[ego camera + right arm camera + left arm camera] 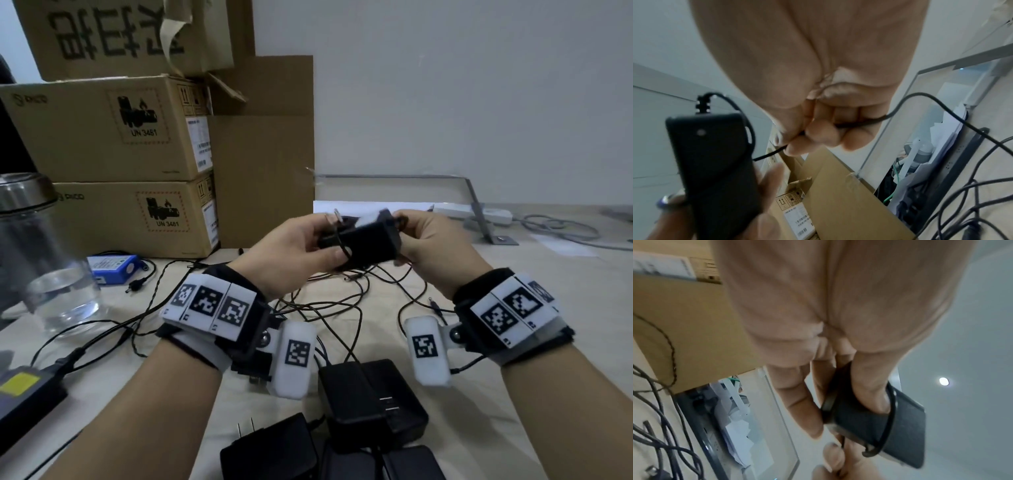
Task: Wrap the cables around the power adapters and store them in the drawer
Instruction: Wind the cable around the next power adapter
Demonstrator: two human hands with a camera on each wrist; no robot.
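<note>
Nearest you, three black power adapters (pixel 371 397) lie in a cluster at the table's front edge, one w/ its plug prongs pointing up. Just beyond, btwn your wrists, loose black cables (pixel 329 305) tangle across the pale table (pixel 548 274). Above that tangle, both hands are raised. Your left hand (pixel 291 246) grips a black adapter (pixel 363 245), thumb pressed on its broad face, fingers curled behind; one turn of thin cable (pixel 890 421) already loops round the body. Your right hand (pixel 435 240) is closed in a fist on the same adapter's cable (pixel 857 124), pinching it btwn thumb and forefinger right beside the adapter's end, the slack trailing down to the table. Off to your left sit a blue battery pack (pixel 114 269) and a clear glass jar (pixel 41 253) w/ a metal lid. Behind them, stacked cardboard boxes (pixel 113 137) stand vs. the wall. Far right, a white power strip (pixel 479 213) lies by a metal bracket (pixel 479 209). No drawer is identifiable.
</note>
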